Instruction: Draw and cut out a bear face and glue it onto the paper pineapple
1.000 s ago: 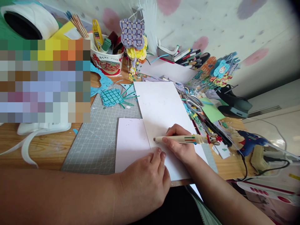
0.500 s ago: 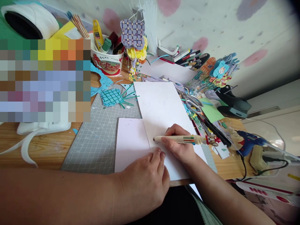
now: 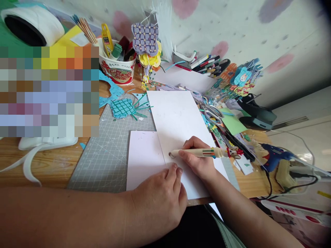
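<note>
One right hand pinches a pen on white paper, and the loosely closed left hand rests beside it, likely so the paper can't slide.

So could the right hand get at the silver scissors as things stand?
Probably, though the right hand holds a pen and would likely set it down first. The scissors lie beside the right edge of the white sheet; nothing visibly bars the way.
</note>
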Motion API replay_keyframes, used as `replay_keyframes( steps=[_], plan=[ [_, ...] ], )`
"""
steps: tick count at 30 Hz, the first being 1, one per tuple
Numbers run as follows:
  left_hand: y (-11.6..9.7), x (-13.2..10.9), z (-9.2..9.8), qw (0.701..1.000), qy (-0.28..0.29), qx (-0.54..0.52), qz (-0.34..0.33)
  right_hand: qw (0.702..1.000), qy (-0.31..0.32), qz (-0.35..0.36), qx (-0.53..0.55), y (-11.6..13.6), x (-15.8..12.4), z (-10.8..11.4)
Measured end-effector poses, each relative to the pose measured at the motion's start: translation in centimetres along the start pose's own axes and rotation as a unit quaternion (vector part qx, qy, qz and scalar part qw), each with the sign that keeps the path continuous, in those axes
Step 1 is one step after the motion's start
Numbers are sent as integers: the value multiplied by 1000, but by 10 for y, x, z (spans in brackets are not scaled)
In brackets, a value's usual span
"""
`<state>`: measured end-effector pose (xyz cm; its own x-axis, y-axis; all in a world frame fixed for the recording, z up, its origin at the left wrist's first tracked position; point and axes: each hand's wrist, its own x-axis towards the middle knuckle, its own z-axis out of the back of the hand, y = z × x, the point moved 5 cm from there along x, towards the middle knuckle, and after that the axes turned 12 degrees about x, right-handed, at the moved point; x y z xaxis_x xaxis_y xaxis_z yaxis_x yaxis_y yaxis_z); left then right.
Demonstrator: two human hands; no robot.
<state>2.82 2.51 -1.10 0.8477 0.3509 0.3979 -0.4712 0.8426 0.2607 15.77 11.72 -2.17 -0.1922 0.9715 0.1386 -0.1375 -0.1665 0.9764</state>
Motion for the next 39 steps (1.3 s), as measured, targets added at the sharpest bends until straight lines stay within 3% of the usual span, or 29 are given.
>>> replay_keyframes(
  steps=[7, 23, 39],
  plan=[
    [1, -1, 1, 1000, -2, -6, -7, 999, -19, -23, 35, -5, 0, 4],
    [4, 1, 3, 1000, -1, -7, -16, 999, 26, -23, 21, 7, 6, -5],
    [6, 2, 4, 1000, 7, -11, -13, 999, 16, -26, 33, 9, 6, -4]
  ],
)
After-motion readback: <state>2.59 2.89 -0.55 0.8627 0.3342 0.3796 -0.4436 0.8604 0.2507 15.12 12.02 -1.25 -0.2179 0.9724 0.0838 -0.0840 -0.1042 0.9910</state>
